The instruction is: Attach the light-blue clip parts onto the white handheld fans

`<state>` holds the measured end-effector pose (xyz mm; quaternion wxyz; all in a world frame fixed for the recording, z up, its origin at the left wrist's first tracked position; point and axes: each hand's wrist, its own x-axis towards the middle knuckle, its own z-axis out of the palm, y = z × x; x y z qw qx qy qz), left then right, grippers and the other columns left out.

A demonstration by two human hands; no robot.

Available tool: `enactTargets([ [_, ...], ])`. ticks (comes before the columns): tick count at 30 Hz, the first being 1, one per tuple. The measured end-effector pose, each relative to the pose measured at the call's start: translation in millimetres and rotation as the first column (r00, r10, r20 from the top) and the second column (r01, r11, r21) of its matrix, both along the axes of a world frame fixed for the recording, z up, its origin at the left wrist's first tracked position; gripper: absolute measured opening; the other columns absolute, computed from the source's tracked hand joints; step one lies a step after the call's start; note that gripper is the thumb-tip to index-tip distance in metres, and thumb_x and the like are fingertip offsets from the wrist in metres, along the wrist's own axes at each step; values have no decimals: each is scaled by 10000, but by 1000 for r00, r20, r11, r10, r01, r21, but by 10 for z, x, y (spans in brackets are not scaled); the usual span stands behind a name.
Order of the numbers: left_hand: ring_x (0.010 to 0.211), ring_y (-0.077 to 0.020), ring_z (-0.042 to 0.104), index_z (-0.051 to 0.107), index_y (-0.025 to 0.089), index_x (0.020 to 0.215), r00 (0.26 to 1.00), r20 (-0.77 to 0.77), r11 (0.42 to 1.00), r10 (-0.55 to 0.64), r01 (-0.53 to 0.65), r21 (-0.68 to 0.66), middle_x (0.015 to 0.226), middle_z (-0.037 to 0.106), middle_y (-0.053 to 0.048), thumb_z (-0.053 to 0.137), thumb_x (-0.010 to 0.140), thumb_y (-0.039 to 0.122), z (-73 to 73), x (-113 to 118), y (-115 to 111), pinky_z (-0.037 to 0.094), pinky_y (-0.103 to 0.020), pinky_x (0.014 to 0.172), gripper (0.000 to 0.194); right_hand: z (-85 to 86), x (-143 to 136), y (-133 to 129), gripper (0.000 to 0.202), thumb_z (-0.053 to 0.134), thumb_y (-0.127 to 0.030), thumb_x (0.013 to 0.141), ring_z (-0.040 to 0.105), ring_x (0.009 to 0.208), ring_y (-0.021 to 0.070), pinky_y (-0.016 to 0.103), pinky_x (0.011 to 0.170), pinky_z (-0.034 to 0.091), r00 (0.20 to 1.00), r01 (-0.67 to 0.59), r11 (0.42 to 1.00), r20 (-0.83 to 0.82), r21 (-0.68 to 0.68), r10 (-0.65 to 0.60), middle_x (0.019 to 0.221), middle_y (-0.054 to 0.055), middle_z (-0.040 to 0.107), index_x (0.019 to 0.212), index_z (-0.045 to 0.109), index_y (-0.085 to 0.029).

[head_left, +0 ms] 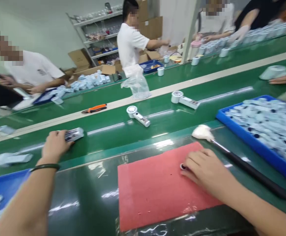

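Observation:
On the left, my left hand (pixel 55 146) is closed around a white device (pixel 75 133) with a dark printed or open upper face, at the green conveyor belt. The far part of that device is under my fingers. Over a red mat (pixel 143 193), my right hand (pixel 204 168) pinches a small round white piece with a dark centre (pixel 182 167). Two white handheld devices with round heads, a nearer one (pixel 139 117) and a farther one (pixel 184 99), lie on the belt between and beyond my hands.
A black-handled stick (pixel 253 170) with a white wrapped tip lies right of the mat. Blue trays of pale parts stand at right (pixel 246 131) and lower left (pixel 7 183). Orange-handled pliers (pixel 95 108) and a plastic bag (pixel 136 83) lie farther off. Several people work across the belt.

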<state>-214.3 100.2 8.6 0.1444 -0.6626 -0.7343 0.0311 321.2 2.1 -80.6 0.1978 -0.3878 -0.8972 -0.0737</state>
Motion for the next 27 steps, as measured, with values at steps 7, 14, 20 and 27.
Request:
enactTargets([
  [7, 1070, -363, 612, 644, 110, 1161, 986, -7, 985, 166, -166, -44, 1206, 617, -233, 567, 896, 337, -21, 23, -415, 518, -448, 828, 357, -319, 345, 119, 344, 377, -448, 1107, 630, 984, 265, 421, 803, 490, 973, -13, 987, -228, -162, -25, 1181, 88, 634, 1174, 656, -259],
  [14, 1165, -323, 597, 633, 195, 1206, 962, 171, 977, -212, 205, 59, 1189, 679, -137, 569, 935, 346, 2, 974, -696, 512, -454, 963, 316, -130, 262, 75, 314, 413, -309, 1058, 654, 892, 238, 378, 732, 530, 966, -16, 967, -253, -253, -51, 1041, 65, 692, 1055, 721, -247],
  [20, 952, -245, 607, 652, 237, 1183, 664, 355, 731, -659, 676, 92, 1072, 690, -88, 574, 932, 274, -340, 2317, -1189, 534, -414, 834, 266, 168, 161, -71, 280, 416, -292, 1034, 676, 889, 213, 335, 720, 542, 904, -41, 940, -413, -337, -108, 1050, 36, 714, 1117, 679, -248],
  [27, 1031, -248, 600, 675, 250, 1185, 586, 519, 731, -622, 672, 118, 1130, 649, -91, 657, 905, 289, -588, 2615, -1198, 537, -454, 897, 283, 249, -171, -115, 193, 489, -247, 1004, 642, 856, 207, 326, 744, 496, 909, -135, 898, -412, -419, -56, 1014, 36, 698, 1079, 664, -215],
])
